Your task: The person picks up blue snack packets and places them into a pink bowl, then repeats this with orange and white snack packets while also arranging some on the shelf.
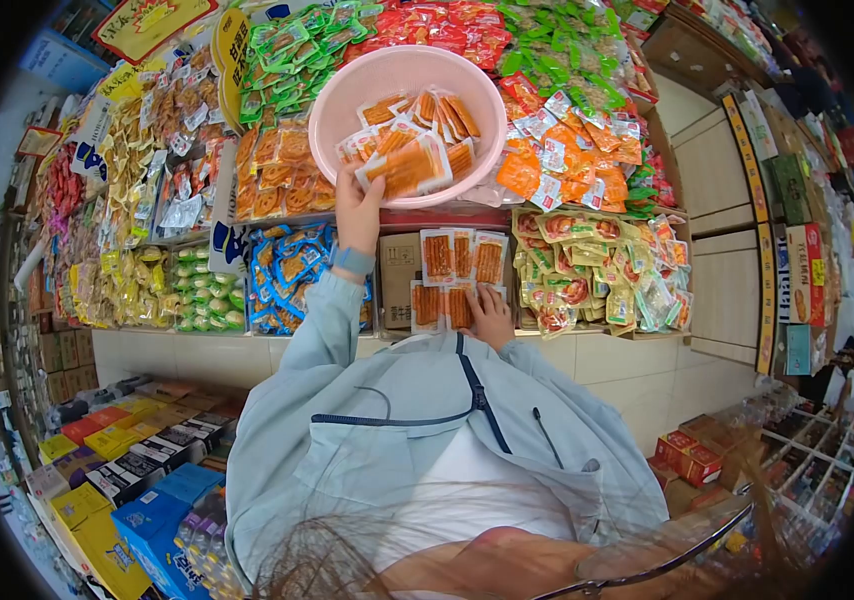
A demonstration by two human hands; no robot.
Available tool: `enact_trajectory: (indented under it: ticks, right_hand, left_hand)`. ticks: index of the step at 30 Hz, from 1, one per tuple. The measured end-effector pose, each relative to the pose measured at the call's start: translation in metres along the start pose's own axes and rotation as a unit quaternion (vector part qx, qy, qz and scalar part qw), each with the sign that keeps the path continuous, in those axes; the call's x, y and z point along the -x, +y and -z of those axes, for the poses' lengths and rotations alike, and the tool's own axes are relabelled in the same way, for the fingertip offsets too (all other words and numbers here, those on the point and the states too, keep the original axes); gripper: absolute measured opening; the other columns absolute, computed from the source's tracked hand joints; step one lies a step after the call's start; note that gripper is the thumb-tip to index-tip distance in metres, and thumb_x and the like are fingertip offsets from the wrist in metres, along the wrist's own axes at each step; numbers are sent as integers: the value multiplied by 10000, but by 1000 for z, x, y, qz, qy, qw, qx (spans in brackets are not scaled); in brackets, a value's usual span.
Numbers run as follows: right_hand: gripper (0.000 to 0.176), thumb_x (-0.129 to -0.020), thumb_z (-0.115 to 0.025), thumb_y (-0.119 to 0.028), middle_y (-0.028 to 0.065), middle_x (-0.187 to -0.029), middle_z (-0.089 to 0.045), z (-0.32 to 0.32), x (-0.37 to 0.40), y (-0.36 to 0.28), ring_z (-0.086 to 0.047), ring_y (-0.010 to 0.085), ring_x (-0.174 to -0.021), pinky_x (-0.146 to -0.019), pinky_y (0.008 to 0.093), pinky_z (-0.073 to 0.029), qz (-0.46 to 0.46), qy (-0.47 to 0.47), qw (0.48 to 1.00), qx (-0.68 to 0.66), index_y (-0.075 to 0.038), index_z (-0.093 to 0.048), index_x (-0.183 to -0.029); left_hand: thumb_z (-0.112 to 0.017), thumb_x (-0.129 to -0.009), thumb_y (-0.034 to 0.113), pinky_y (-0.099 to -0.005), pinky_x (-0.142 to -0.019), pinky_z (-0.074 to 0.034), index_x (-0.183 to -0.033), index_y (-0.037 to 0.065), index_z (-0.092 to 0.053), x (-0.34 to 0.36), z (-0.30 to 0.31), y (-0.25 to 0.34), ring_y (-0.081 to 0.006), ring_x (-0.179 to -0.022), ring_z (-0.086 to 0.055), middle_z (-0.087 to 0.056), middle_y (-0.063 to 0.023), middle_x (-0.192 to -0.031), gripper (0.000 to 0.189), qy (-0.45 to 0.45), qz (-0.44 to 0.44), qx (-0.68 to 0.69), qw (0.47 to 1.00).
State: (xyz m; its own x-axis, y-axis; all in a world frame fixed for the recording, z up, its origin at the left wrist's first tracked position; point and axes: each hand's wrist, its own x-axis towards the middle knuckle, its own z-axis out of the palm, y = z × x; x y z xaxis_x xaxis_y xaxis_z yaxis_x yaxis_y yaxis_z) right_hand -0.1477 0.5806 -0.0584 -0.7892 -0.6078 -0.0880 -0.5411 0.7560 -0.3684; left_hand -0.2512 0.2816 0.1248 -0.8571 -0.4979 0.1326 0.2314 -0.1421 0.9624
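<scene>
A pink plastic basket (pixel 492 95) rests on the snack display and holds several clear packets of orange-brown sticks. My left hand (pixel 358 212) reaches to the basket's near rim, its fingers closed on a packet (pixel 412 168) at the near side. Below the basket, more packets (pixel 438 257) of brown sticks lie in rows in a cardboard compartment (pixel 400 262). My right hand (pixel 490 317) lies on the near right packets of these rows, its fingers spread. Nothing is seen gripped in it.
Blue packets (pixel 292 275) fill the compartment on the left, and cream-and-red packets (pixel 569 262) the one on the right. Green (pixel 292 45), red and orange (pixel 567 155) packets surround the basket. Boxes (pixel 162 510) stand behind at the lower left, with a red box (pixel 688 458) at the lower right.
</scene>
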Motion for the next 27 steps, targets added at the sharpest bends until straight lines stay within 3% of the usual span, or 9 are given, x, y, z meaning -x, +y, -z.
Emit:
enact_trajectory:
  ticks: [2,4,7,14,17,20,22,24,27]
  right_hand:
    - [962,-732,-747,-538,149,-1544,-280,1,1,-1,-263,349,-1418,-1072,523,-312,-2,-2,1000,-3,-163,-318,-1507]
    - [958,-733,-749,-532,146,-1546,-276,1,1,0,-263,349,-1418,-1077,521,-308,1,7,1000,-11,-166,-318,-1507]
    - [962,-728,-759,-516,142,-1549,-274,2,1,0,-258,348,-1421,-1085,517,-302,1,5,1000,-10,-168,-317,-1508]
    - [952,-734,-727,-582,156,-1530,-319,1,1,0,-271,326,-1427,-1091,494,-303,4,10,1000,15,-144,-347,-1489]
    - [942,-742,-714,-588,158,-1530,-320,2,0,-1,-272,327,-1428,-1098,489,-296,3,5,1000,14,-140,-350,-1487]
    - [949,-735,-728,-559,151,-1537,-307,1,1,0,-266,334,-1427,-1091,498,-300,0,4,1000,3,-151,-335,-1496]
    - [976,-711,-768,-493,139,-1541,-293,-2,0,1,-268,346,-1419,-1070,518,-318,3,11,1000,-13,-174,-311,-1512]
    - [969,-713,-765,-492,140,-1541,-293,1,0,0,-268,348,-1419,-1071,520,-317,4,11,1000,-15,-173,-315,-1510]
    - [959,-720,-758,-494,144,-1541,-291,1,1,0,-261,350,-1423,-1074,524,-311,-2,1,1000,-18,-172,-318,-1509]
  left_hand:
    - [-649,-878,80,-333,-775,-519,-1047,52,-561,-16,-8,-8,-197,-878,-651,-660,-91,-973,192,-15,-35,-152,988]
    - [-666,-856,125,-382,-756,-533,-1026,70,-589,-26,-16,-8,-280,-855,-679,-685,-135,-932,194,-62,-72,-447,890]
    - [-687,-826,230,-435,-757,-521,-987,100,-641,-28,-33,-11,-348,-864,-667,-690,-153,-875,212,-175,-11,-587,790]
    - [-661,-839,198,-466,-773,-492,-933,86,-651,-29,-34,-29,-351,-863,-641,-669,-141,-868,146,-150,-90,-566,806]
    - [-664,-814,151,-459,-738,-461,-894,68,-624,-2,-45,11,-348,-814,-592,-599,-132,-819,122,-44,-296,-541,786]
    - [-662,-782,102,-452,-704,-425,-854,63,-585,40,-27,3,-333,-762,-545,-541,-122,-797,112,-177,-327,-514,773]
    - [-648,-782,116,-481,-697,-438,-890,53,-586,83,-9,-34,-358,-796,-564,-571,-144,-857,139,-261,-272,-506,776]
    - [-635,-792,154,-486,-802,-480,-1071,41,-591,126,17,-84,-402,-939,-582,-602,-175,-945,304,-302,-19,-553,776]
    - [-651,-777,229,-495,-897,-492,-1260,24,-494,166,49,-143,-416,-1062,-576,-588,-214,-1127,547,-225,163,-555,784]
